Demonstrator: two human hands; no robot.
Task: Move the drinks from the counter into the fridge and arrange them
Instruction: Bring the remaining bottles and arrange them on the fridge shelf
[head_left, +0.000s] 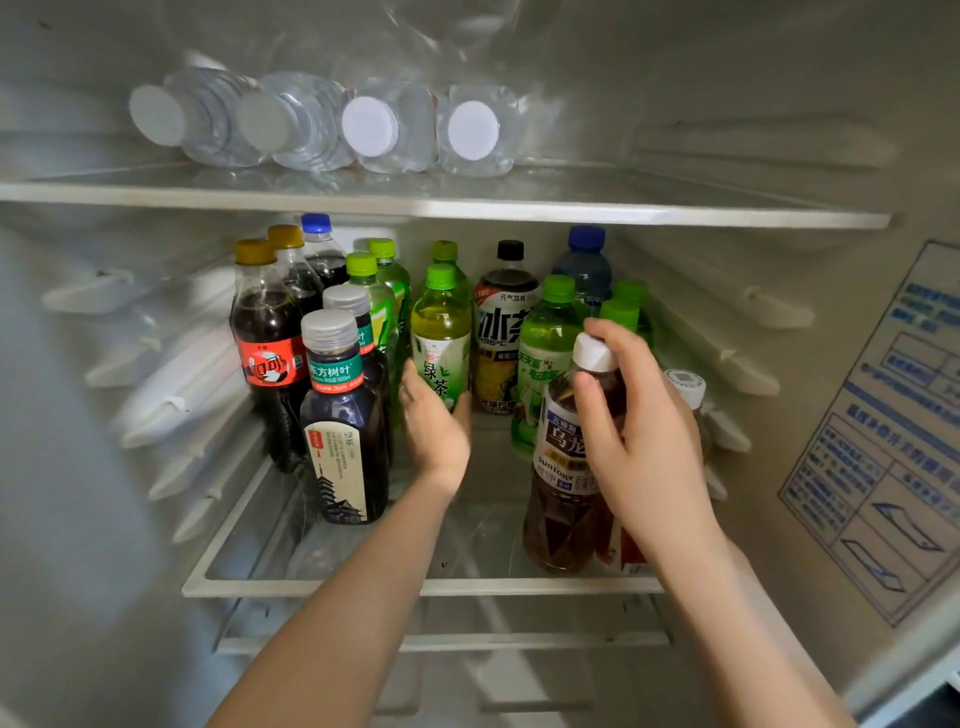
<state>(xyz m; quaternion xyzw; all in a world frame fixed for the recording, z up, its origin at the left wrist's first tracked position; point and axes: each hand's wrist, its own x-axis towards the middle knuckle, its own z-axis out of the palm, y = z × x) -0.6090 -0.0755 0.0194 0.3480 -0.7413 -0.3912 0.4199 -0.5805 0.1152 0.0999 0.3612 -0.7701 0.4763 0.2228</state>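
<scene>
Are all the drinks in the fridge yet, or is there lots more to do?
Four water bottles lie on the upper shelf; cola bottles and others stand on the middle shelf. The right-hand grip holds a brown tea bottle by its neck, the left-hand grip holds a green tea bottle. The counter is out of view, so what's left is unknown.

Both forearms forward, left grip (434, 421) low around the green tea bottle (441, 338), right grip (639, 436) round the neck of the oolong bottle (563, 478).
</scene>
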